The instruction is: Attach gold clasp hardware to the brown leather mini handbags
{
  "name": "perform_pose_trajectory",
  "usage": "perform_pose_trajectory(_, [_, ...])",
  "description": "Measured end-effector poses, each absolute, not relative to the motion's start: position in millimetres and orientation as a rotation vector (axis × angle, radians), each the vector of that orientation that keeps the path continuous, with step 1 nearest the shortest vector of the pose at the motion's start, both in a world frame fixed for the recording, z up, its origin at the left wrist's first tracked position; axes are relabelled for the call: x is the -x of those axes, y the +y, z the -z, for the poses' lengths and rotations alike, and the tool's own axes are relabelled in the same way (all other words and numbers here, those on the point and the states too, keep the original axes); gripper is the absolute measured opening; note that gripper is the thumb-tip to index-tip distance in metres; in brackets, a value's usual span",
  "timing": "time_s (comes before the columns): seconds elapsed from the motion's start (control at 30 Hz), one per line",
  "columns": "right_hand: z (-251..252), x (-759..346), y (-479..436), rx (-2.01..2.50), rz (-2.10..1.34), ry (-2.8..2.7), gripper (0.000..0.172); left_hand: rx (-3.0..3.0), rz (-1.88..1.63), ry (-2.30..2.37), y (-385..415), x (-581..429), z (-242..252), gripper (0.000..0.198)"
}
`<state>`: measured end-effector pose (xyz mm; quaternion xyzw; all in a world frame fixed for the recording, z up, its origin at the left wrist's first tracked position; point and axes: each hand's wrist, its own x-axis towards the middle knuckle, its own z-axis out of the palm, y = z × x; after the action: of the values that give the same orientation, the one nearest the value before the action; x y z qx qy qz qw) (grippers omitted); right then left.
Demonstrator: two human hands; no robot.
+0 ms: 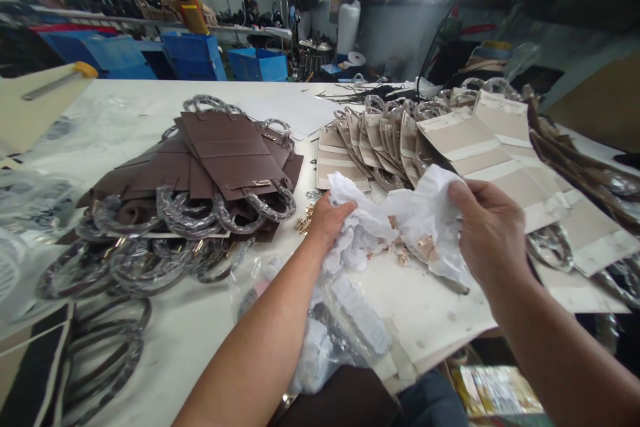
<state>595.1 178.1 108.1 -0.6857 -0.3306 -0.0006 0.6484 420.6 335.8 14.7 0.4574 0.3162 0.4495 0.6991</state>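
Observation:
A sheet of crumpled white tissue paper (pixel 363 233) stretches between my two hands above the white table. My left hand (pixel 326 221) is closed on its left end, and my right hand (pixel 490 230) pinches its upper right part between thumb and fingers. Small gold metal pieces (pixel 401 253) lie in or just under the paper's middle; I cannot tell which. More gold pieces (pixel 304 221) sit on the table beside my left hand. Below my hands is a clear plastic bag (pixel 350 320) with whitish packets in it.
Brown bag panels with plastic-wrapped handles (pixel 230 153) are stacked left on the white table (pixel 170 347). Beige panels (pixel 480 147) fan out at right. Loose handles (pixel 113 353) lie front left. Blue bins (pixel 257 65) and a seated person (pixel 249 7) are beyond the table.

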Motion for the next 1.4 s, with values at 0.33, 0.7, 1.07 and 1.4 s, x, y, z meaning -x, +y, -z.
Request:
perform_pose_trajectory(0.33, [-63.7,-551.3,240.8,1.477,-0.677,-1.043,0.04,-1.237,-0.909,0.639,328.4,-411.6,-24.6,0.051])
perform_pose_trajectory(0.7, [-77.0,-603.8,218.9,1.803,-0.021,-0.875,0.031,-1.58,-0.818,0.73,333.8,-414.9,-15.6,0.053])
perform_pose_trajectory(1.07, [-50.4,-624.0,217.7,1.865,0.084,-1.551,0.046,-1.501,-0.833,0.737,329.2,-415.5,-21.8,0.05])
perform_pose_trajectory(1.4, [-55.1,-620.3,212.2,1.715,-0.259,-1.534,0.022,-1.516,-0.872,0.732,332.2,-416.8,-15.0,0.034])
